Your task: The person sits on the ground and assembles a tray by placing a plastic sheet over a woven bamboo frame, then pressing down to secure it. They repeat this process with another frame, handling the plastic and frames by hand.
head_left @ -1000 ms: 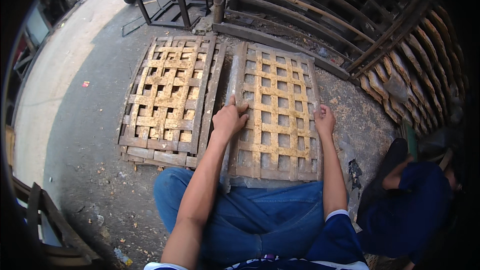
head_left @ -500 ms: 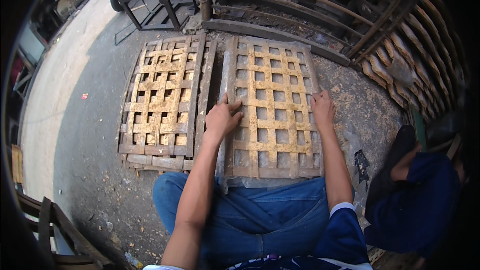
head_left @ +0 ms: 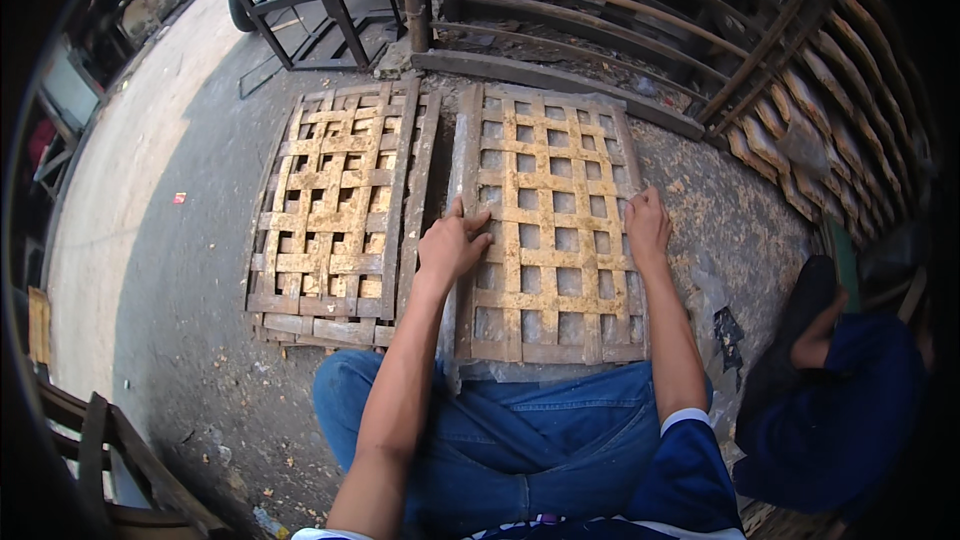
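A woven bamboo lattice rack [head_left: 545, 198] lies flat in front of my crossed legs, framed by wooden rails. Clear plastic sheeting [head_left: 465, 155] shows beneath its openings and sticks out along its edges. My left hand [head_left: 452, 252] grips the left rail, its thumb and a finger reaching over onto the frame. At the opposite edge, my right hand [head_left: 648, 228] is closed round the right rail with bent fingers. The undersides of both grips are hidden. Close by on the left, a second lattice rack [head_left: 335, 180] rests on top of another, with pale yellowish material showing through its gaps.
Several racks [head_left: 820, 140] lean in a row at the right. A slatted wooden barrier [head_left: 580, 10] and a dark metal frame [head_left: 310, 10] stand beyond. Another person in dark blue [head_left: 850, 400] sits at the right. Crumbs litter the grey ground [head_left: 715, 190].
The view has shifted slightly, so the racks appear a little lower and further right. Both hands keep their places on the rack's side rails.
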{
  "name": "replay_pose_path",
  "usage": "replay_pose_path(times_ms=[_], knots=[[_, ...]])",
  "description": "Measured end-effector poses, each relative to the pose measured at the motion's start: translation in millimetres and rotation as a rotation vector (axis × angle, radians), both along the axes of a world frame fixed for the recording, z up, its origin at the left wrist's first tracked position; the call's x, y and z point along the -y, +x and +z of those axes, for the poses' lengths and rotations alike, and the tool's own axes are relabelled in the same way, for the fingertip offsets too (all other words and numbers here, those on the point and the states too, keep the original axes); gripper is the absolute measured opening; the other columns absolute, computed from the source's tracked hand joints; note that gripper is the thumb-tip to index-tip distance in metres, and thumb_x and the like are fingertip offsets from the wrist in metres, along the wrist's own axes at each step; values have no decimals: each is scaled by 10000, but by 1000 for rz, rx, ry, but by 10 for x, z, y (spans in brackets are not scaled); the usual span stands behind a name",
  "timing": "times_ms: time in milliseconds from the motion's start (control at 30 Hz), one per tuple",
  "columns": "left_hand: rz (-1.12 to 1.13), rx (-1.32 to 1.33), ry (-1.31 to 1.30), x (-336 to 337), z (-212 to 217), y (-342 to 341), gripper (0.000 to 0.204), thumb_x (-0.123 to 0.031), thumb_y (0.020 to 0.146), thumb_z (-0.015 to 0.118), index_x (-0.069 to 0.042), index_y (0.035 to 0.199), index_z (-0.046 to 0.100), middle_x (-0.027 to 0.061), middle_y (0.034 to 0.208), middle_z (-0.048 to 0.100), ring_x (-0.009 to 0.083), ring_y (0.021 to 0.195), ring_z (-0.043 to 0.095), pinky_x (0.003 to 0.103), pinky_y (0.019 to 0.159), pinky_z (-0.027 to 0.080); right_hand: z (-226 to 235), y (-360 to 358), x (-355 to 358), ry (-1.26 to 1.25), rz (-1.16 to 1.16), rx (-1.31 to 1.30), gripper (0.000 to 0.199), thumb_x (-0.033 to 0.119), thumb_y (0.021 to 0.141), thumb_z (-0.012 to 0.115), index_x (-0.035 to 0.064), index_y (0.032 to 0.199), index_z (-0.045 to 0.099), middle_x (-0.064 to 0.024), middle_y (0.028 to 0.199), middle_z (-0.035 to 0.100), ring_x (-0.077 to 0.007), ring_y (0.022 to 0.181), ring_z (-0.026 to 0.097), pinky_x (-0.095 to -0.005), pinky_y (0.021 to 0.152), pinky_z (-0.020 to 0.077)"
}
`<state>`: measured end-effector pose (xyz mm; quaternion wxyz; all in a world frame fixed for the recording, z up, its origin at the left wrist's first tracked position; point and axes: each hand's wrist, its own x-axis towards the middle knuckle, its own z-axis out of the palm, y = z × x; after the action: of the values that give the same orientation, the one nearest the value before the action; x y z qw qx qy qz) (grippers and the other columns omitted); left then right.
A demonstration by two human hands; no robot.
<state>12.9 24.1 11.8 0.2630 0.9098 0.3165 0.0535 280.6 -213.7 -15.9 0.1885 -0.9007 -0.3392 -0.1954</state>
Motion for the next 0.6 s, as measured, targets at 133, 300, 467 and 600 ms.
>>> replay_pose_path(times_ms=[133, 300, 467, 600], knots=[[1, 11, -5, -15, -32, -8, 466, -445, 855, 727, -346, 1308, 673, 169, 1558, 406, 344, 1125, 671, 439, 974, 535, 34, -78, 21, 11, -11, 13, 90, 117, 896, 679, 31, 912, 661, -121, 1008, 583, -362, 895, 634, -465, 760, 510], [3, 53, 34, -18, -82, -3, 460, -444, 859, 724, -343, 1306, 676, 172, 1566, 393, 355, 1118, 673, 435, 984, 532, 72, -137, 50, 56, -30, -11, 100, 134, 898, 684, 37, 910, 658, -113, 1016, 586, -354, 904, 634, -466, 755, 512], [-4, 39, -9, -13, -62, 19, 466, -437, 855, 734, -341, 1307, 675, 175, 1565, 389, 376, 1127, 664, 437, 995, 526, 90, -92, 86, 30, -74, -11, 150, 163, 882, 708, 62, 990, 682, -93, 1055, 588, -330, 949, 637, -455, 781, 523], [4, 45, 4, -24, -104, 18, 470, -429, 849, 742, -339, 1306, 676, 179, 1557, 397, 381, 1127, 662, 437, 991, 529, 146, -59, 52, -5, -75, -58, 267, 186, 862, 728, 105, 1116, 713, -69, 1117, 593, -300, 1010, 637, -440, 814, 534]])
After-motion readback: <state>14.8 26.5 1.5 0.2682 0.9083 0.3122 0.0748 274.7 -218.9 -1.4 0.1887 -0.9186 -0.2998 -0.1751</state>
